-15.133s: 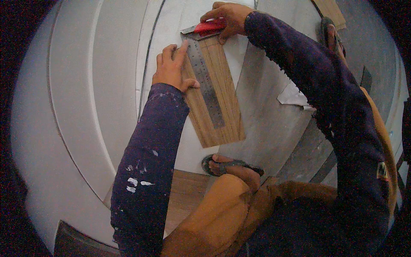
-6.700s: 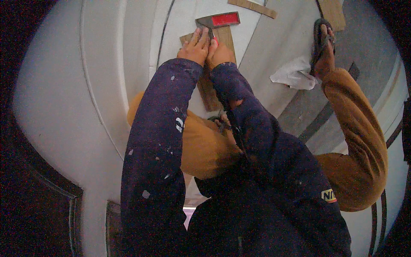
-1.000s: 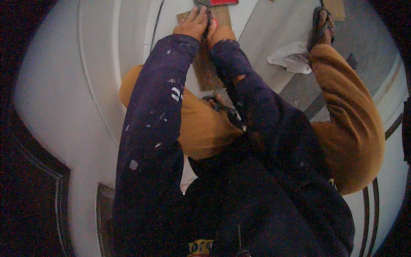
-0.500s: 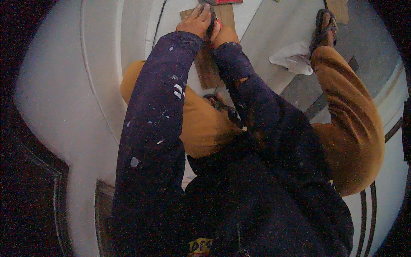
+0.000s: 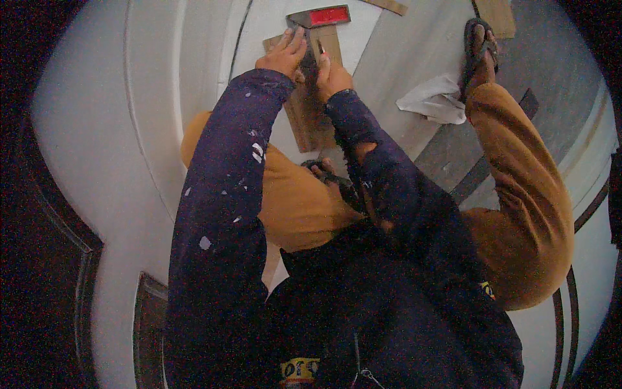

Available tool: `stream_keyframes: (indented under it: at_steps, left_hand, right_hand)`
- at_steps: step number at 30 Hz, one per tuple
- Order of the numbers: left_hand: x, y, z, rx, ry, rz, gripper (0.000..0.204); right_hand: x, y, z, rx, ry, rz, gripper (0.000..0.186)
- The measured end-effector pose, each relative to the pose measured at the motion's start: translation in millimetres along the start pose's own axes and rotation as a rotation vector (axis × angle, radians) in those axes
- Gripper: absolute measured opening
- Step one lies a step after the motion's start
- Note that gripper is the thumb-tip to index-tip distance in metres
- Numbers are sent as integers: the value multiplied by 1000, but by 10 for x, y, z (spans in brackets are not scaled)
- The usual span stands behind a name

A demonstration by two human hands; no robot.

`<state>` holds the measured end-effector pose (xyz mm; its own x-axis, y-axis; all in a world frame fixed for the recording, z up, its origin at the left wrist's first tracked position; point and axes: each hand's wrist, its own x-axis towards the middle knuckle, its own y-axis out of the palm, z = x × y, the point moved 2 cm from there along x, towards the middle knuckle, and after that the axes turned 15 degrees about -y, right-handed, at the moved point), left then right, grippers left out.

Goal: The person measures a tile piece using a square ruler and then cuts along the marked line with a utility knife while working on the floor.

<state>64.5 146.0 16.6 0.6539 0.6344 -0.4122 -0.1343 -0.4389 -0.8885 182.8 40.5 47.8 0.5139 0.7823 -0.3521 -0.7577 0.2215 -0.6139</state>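
Note:
A brown wooden plank [image 5: 313, 129] lies in front of me, pointing away. Across its far part rests a try square [image 5: 329, 16] with a red-inlaid stock and a dark blade running back toward me. My left hand [image 5: 283, 57] grips and presses the blade from the left, fingers stretched along it. On the right side of the blade, my right hand [image 5: 334, 79] is closed around a slim marking pencil [image 5: 322, 49] with a bit of red on it. Its tip points away from me over the wood.
A crumpled white cloth or bag [image 5: 433, 100] lies to the right, near my sandalled right foot [image 5: 481, 52]. More wood pieces [image 5: 497, 18] lie at the far right. A dark strip [image 5: 470, 178] crosses the grey floor, and a pale wall [image 5: 78, 142] rises on the left.
Both hands have come slightly nearer to me in the picture, and more of the square's red stock shows. The pencil is now visible in the right hand.

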Motion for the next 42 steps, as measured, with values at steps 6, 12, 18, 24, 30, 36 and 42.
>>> stream_keyframes:
  at_steps: [6,12,18,24,30,36,42]
  left_hand:
    - [-166,-379,107,106,8,-9,64]
    - [-218,-482,282,8,10,7,54]
    - [-182,-355,181,84,-23,44,47]
    - [-193,-120,-48,62,-172,225,54]
    - [-148,44,100,144,-87,71,63]
    - [-117,-1,-11,149,-98,135,71]
    - [-115,75,49,95,-98,114,72]
  right_hand:
    - [-7,74,387,-29,-246,-140,63]
    - [147,269,599,-49,-103,17,63]
    - [130,348,573,-117,55,120,62]
    - [128,292,383,-275,25,42,60]
    - [58,324,377,-298,-34,-33,59]
    - [-66,347,208,-208,-41,-79,61]
    - [-58,353,241,-204,67,89,61]
